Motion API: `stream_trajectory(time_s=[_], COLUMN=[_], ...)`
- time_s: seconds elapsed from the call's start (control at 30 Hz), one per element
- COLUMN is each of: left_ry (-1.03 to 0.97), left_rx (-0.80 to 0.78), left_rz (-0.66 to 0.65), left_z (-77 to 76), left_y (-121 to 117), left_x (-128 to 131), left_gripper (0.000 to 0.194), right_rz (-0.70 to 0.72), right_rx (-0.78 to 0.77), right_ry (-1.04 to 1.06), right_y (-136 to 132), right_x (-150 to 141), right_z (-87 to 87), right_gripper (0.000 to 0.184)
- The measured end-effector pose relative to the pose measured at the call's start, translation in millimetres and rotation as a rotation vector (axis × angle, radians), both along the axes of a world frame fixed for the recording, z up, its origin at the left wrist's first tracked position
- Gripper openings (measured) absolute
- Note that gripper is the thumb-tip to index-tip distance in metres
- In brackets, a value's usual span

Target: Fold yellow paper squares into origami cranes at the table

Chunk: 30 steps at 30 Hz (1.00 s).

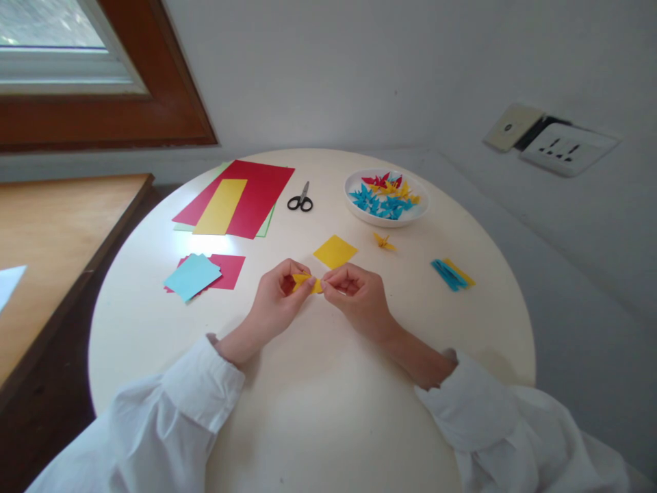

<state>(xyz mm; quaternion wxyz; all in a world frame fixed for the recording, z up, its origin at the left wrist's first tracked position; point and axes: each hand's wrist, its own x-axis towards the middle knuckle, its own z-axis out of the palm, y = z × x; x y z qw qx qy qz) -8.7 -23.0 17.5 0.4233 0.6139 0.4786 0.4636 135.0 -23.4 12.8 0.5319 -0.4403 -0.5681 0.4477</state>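
Between my two hands is a small folded piece of yellow origami paper (pixel 302 281), raised a little over the round table. My left hand (pixel 285 284) is closed, pinching its left part with thumb and fingers. On the right end, the thumb and fingertips of my right hand (pixel 359 291) are pinched shut. Just beyond my hands lies a flat yellow paper square (pixel 335 251), its corner pointing toward me. A finished yellow paper crane (pixel 384 242) sits farther right. My fingers partly hide the folded piece, so its exact shape is unclear.
A white dish (pixel 354 212) holds red, yellow and blue paper cranes. Black-handled scissors (pixel 301 198) lie left of it. Red sheets (pixel 267 185) with a yellow strip (pixel 220 205) are at back left, light blue squares (pixel 192 275) nearer. Blue and yellow folded strips (pixel 450 275) lie right.
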Motion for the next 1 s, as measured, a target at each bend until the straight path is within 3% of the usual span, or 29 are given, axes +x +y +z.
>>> stream_trajectory(time_s=[0.33, 0.67, 1.0], left_ry=[0.014, -0.092, -0.103], left_rx=[0.001, 0.010, 0.032], left_rz=[-0.009, -0.075, -0.014], left_z=[0.1, 0.2, 0.9], left_y=[1.3, 3.2, 3.3], left_x=[-0.5, -0.1, -0.1], left_gripper=[0.014, 0.012, 0.014], right_rz=[0.002, 0.010, 0.036], right_rx=[0.023, 0.034, -0.008], right_ry=[-0.016, -0.048, 0.020], right_y=[0.6, 0.9, 3.6], right_x=[-0.1, -0.4, 0.2], right_z=[-2.5, -5.5, -8.0], right_gripper=[0.011, 0.010, 0.016])
